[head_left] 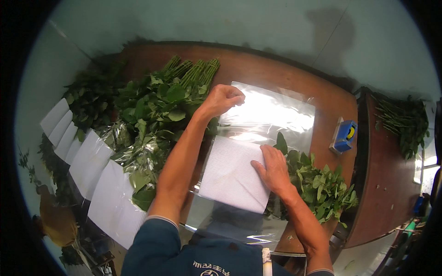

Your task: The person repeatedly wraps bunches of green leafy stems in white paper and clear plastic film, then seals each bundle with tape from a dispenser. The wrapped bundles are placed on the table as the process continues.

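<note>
A white corrugated cardboard sheet (232,172) lies on clear plastic film (285,110) in front of me. My right hand (272,169) rests on the sheet's right edge, fingers stretched out flat and thumb apart. Farther away, over the left part of the shiny film, my left hand (224,99) is closed in a pinch. What lies between its fingertips, if anything, is too small to make out. Beside my right hand, at the sheet's right edge, sits a bunch of leafy green stems (317,181).
Several leafy bundles with cut stems (198,73) are piled on the brown table (258,66) at left. White-wrapped bundles (115,198) line the near left. A blue tape dispenser (344,137) stands at the right edge. More stems (400,119) lie on a reddish-brown surface (386,188) far right.
</note>
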`<state>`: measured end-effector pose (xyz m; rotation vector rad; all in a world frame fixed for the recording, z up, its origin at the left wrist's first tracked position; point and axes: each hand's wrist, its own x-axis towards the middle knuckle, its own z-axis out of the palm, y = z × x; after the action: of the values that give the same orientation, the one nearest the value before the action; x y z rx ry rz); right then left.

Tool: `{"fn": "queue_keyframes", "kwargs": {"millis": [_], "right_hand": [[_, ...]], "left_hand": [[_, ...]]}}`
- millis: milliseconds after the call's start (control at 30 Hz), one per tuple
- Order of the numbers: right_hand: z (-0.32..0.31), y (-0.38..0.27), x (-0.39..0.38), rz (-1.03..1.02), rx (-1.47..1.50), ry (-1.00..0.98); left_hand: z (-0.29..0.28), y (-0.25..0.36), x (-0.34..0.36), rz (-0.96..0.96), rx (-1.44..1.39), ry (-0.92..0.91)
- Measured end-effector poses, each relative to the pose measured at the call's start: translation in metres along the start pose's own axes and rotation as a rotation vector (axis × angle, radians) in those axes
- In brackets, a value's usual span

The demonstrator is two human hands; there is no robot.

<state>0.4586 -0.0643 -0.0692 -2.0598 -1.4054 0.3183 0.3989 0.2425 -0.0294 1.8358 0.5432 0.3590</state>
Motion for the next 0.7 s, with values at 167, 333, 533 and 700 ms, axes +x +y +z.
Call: {"fn": "queue_keyframes", "kwargs": {"millis": [167, 333, 533, 700], "right_hand": [[-0.036, -0.026, 0.028, -0.164, -0.051, 0.252], [-0.084, -0.067, 0.058, -0.392, -0.271, 0.202], [-0.095, -0.060, 0.022, -0.364, -0.321, -0.129], [-0.051, -0.073, -0.041, -0.439, -0.343, -0.038]], "left_hand": [[0.007, 0.046, -0.069, 0.135, 0.068, 0.119], [-0.002, 0.062, -0.155, 0.202, 0.246, 0.115], [0.003, 0.040, -0.203, 0.354, 0.465, 0.203], [0.017, 0.009, -0.240, 0.367, 0.747, 0.235]]}}
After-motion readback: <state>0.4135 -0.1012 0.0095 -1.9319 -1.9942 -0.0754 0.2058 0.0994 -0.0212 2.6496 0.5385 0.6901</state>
